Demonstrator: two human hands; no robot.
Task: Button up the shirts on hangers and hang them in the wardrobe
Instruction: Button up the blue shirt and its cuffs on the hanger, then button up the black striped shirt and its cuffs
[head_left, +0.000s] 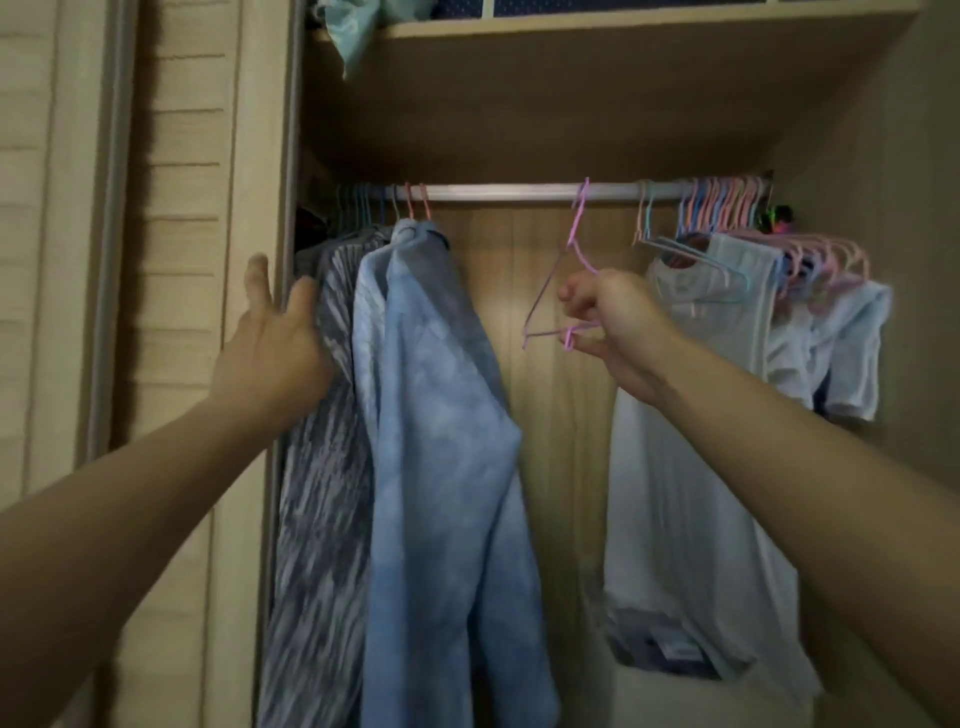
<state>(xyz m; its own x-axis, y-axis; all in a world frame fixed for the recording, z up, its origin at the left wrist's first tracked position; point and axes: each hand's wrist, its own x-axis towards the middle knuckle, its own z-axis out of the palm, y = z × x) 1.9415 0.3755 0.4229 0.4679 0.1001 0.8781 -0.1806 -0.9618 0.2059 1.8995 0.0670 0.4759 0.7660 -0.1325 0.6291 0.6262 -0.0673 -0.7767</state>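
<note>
purple hanger (558, 280) hooked on the rail (519, 191), pinched by right hand (613, 325) fingers (571, 340); left hand (270, 343) fingers spread on grey shirt (322, 467).

Brightness: dim, warm and muted throughout.
Brightest area: the pale garments (691, 467) just beyond the right hand (615, 325).
Shadow: deep under the shelf (571, 31) above both hands, and in the corner past the left hand (270, 353).
Sharpness: soft overall (fabric texture is smeared); both forearms are blurred.
Distortion: verticals are bowed toward the edges.
</note>
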